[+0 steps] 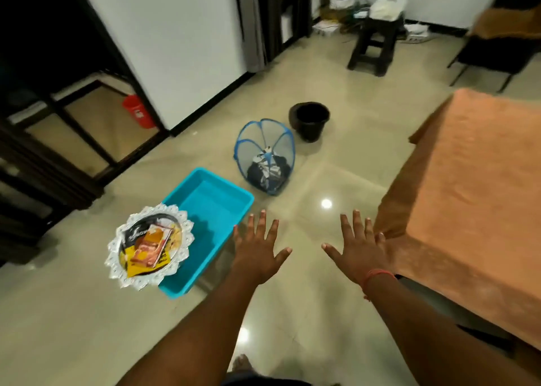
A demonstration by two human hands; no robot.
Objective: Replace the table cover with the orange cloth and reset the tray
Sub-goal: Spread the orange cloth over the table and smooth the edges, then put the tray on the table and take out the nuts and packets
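An orange cloth (468,198) covers the table on the right and hangs over its near edges. A silver tray (117,254) with a scalloped rim lies on the floor at the left, resting partly on a blue tub, with several packets on it. My left hand (259,248) is held out over the floor with fingers spread, just right of the tub, holding nothing. My right hand (358,248) is spread the same way, its outer fingers at the hanging corner of the orange cloth.
A blue plastic tub (210,204) sits on the tiled floor. Behind it stand a blue mesh hamper (265,140) with dark fabric inside and a black bucket (310,121). A dark stool (373,44) and a chair (494,49) stand farther back. Dark shelving (44,140) lines the left.
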